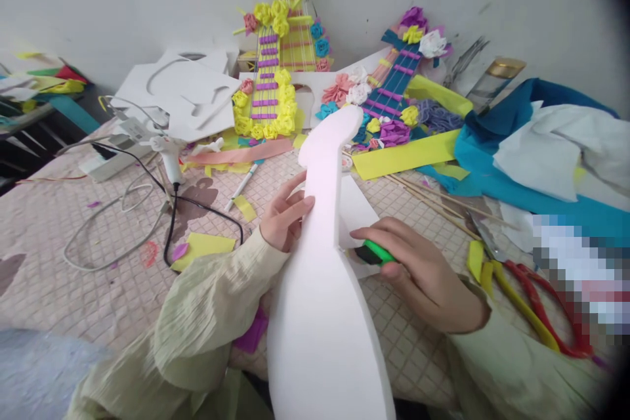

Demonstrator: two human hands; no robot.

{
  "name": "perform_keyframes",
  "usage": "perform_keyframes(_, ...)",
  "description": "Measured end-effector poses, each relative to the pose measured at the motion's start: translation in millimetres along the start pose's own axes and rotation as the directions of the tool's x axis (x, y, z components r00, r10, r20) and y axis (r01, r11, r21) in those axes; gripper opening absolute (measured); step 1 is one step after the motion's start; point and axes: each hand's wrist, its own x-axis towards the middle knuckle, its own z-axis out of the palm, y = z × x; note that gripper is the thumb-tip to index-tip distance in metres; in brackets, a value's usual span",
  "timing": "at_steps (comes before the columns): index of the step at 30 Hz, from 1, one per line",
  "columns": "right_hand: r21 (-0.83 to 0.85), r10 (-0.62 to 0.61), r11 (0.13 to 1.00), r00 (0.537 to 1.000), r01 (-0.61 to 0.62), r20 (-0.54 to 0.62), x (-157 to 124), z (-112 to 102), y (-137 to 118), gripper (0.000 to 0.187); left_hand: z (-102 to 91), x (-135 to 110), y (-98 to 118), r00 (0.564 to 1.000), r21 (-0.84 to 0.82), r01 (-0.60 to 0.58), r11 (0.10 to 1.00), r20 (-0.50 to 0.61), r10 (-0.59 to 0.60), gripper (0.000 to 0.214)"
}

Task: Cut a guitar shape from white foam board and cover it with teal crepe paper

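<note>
A white foam-board cutout (325, 315), shaped like a lute with a narrow neck and a rounded head, stretches from the near edge toward the back of the table. My left hand (285, 213) is closed on the left side of its neck, thumb on the face. On the other side, my right hand (418, 269) grips a green and black utility knife (377, 252). The knife's front end is at the right edge, where the neck widens into the body; its blade is hard to make out. A white board piece (357, 207) lies beneath.
Behind stand paper instruments, one yellow (266, 79) and one blue (401, 82), with crepe flowers. To the left are a glue gun (170, 157), cords and a power strip (111, 157). Red-handled scissors (546, 302), thin sticks (433, 200) and blue crepe paper (522, 164) lie right.
</note>
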Motion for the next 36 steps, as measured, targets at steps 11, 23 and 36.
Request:
perform_keyframes(11,0.026,-0.032,0.999,0.999,0.031,0.034,-0.2,-0.6,3.9,0.037,-2.0,-0.8,-0.6,0.999,0.002,0.004,1.0,0.042,-0.004,0.055)
perform_keyframes(23,-0.014,-0.054,0.998,0.999,0.054,-0.006,2.1,1.4,3.4,0.037,-1.0,-0.8,-5.9,0.996,-0.069,-0.023,0.997,0.08,0.029,0.048)
perform_keyframes(36,0.074,-0.091,0.993,0.996,0.09,0.011,-0.5,-1.6,4.5,0.036,-2.5,-2.0,-1.9,0.993,-0.057,-0.067,0.996,0.097,0.073,0.048)
